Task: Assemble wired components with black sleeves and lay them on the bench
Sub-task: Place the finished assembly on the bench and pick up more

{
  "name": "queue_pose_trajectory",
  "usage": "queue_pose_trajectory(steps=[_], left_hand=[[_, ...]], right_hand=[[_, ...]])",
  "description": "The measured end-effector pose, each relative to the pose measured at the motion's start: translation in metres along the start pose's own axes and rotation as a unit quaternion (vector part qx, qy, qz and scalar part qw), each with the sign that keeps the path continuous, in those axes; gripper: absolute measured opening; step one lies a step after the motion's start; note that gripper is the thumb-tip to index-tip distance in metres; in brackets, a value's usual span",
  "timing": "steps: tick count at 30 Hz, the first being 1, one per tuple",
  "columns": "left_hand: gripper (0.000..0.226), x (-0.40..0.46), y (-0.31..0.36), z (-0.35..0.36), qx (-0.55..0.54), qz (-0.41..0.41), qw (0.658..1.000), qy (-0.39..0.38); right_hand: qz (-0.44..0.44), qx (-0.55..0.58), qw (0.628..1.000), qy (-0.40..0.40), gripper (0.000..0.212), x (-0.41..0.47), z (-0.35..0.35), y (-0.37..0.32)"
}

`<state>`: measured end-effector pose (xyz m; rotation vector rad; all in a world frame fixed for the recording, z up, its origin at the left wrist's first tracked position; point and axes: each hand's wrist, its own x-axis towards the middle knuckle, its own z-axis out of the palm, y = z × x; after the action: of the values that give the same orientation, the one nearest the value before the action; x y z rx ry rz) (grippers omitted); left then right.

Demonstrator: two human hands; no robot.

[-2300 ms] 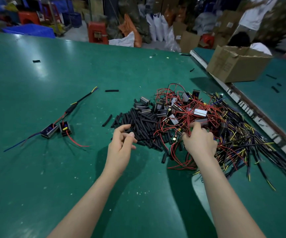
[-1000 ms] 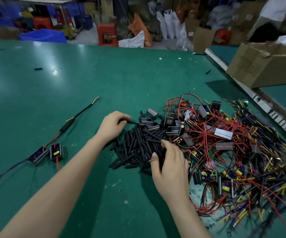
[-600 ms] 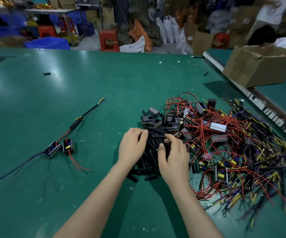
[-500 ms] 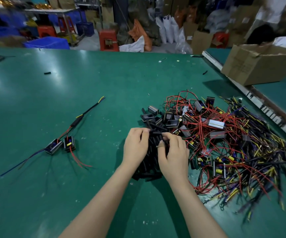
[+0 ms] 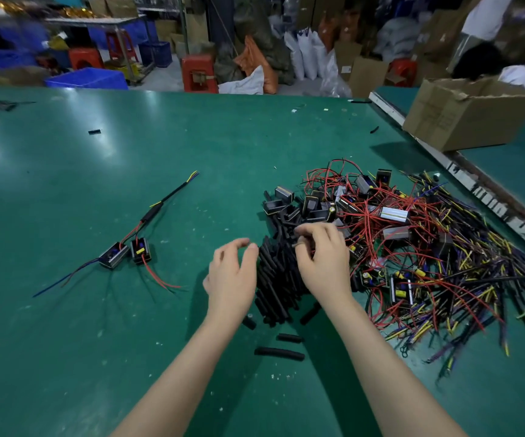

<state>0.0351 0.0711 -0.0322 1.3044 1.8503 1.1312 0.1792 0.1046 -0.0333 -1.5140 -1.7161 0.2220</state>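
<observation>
Both hands hover over the pile of black sleeves [image 5: 278, 279] on the green desk [image 5: 97, 342], left hand [image 5: 231, 279] loosely open beside it, right hand [image 5: 324, 260] curled with fingertips in it.

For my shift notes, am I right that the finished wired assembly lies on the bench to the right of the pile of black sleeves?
Not quite: the head view shows the finished wired assembly lying on the green bench to the left of the pile of black sleeves, not the right.

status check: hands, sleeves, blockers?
Left hand open, empty. Right hand curled over black sleeve pile, grip unclear. One wired assembly laid left. Wire tangle crowds the right.
</observation>
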Motion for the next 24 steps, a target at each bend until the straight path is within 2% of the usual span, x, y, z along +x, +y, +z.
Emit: queue_pose_trajectory(steps=[2,6,11,14,20,24], left_hand=[[0.038,-0.022,-0.006,0.008,0.086,0.014,0.996,-0.012],[0.088,-0.046,-0.008,0.018,0.229,0.139,0.955,-0.128],[0.105,-0.041,-0.022,-0.002,0.282,0.318,0.869,-0.253],[0.104,-0.033,-0.030,-0.007,0.309,0.385,0.830,-0.261],[0.075,-0.009,-0.023,0.014,0.273,0.388,0.861,-0.184],[0.065,0.001,-0.018,0.022,0.229,0.379,0.884,-0.148]], right_hand=[[-0.012,-0.032,0.999,-0.037,0.020,0.019,-0.001,-0.001],[-0.026,-0.109,0.986,-0.127,0.022,0.060,0.001,0.000],[-0.033,-0.156,0.972,-0.175,0.026,0.096,0.009,0.004],[-0.040,-0.176,0.963,-0.202,0.029,0.107,0.019,0.001],[-0.063,-0.246,0.925,-0.282,0.035,0.116,0.037,-0.010],[-0.052,-0.308,0.904,-0.293,0.026,0.118,0.041,-0.012]])
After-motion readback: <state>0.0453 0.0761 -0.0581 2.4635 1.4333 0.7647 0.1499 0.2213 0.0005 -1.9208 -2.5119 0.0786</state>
